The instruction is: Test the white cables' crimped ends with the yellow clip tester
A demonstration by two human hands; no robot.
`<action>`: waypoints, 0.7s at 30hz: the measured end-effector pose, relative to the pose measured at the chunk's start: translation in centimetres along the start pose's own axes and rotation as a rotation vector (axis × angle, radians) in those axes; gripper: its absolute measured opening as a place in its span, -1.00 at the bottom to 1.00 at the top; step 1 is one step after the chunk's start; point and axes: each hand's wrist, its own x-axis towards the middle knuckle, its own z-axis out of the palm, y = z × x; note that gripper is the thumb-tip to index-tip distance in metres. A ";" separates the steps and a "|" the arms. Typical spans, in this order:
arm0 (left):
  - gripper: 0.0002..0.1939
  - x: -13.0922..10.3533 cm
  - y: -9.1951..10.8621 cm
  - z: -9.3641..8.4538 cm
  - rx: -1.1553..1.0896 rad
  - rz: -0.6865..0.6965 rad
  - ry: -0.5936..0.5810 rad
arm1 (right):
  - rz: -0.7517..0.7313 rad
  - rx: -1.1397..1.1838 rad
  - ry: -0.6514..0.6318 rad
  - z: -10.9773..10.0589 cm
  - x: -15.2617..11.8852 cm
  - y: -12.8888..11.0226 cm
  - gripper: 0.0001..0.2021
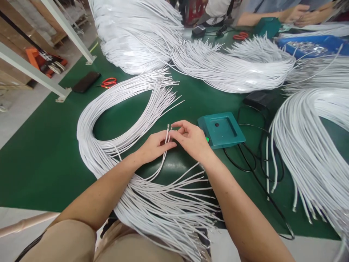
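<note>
Two white cables (163, 156) rise between my hands, their small metal tips uppermost. My left hand (154, 147) is closed around them a little below the tips, thumb laid across. My right hand (192, 141) is bent in from the other side, its thumb and forefinger pinched at the end of one cable; the fingertips partly hide it. Beneath my forearms a thick bundle of white cables (89, 145) curves round in a loop, with loose ends fanned out toward me. Just right of my right hand sits a teal box (237, 133) with a recessed top and a green light.
More white cable bundles (231, 74) lie along the back, and another (294, 120) at right. Black cords (253, 171) trail beside the box. Red-handled scissors (109, 83) and a dark phone-like object (86, 82) lie at back left. A co-worker's hands (300, 14) are near a blue tray (332, 42).
</note>
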 end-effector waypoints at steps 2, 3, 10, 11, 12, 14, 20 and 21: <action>-0.71 -0.1 0.2 0.2 -0.019 -0.024 -0.029 | -0.003 0.098 -0.015 0.5 0.2 0.4 -0.85; -0.70 -0.1 0.2 0.2 -0.063 -0.053 -0.037 | 0.002 0.144 -0.017 0.6 0.2 0.5 -0.87; -0.59 0.3 0.0 -0.1 -0.466 -0.157 0.063 | 0.112 0.397 -0.036 0.9 0.3 0.9 -0.81; -0.59 0.4 0.0 -0.1 -0.491 -0.158 0.084 | 0.132 0.452 -0.047 1.0 0.3 0.8 -0.81; -0.61 0.4 0.1 0.0 -0.512 -0.160 0.108 | 0.154 0.512 -0.061 1.1 0.3 0.8 -0.80; -0.64 0.4 0.3 0.1 -0.547 -0.168 0.152 | 0.203 0.643 -0.099 1.1 0.4 0.7 -0.81; -0.66 0.4 0.5 0.2 -0.531 -0.123 0.180 | 0.346 0.823 -0.203 0.9 0.5 0.6 -0.84; -0.66 0.4 0.4 0.3 -0.524 -0.120 0.183 | 0.349 0.820 -0.193 0.9 0.4 0.7 -0.84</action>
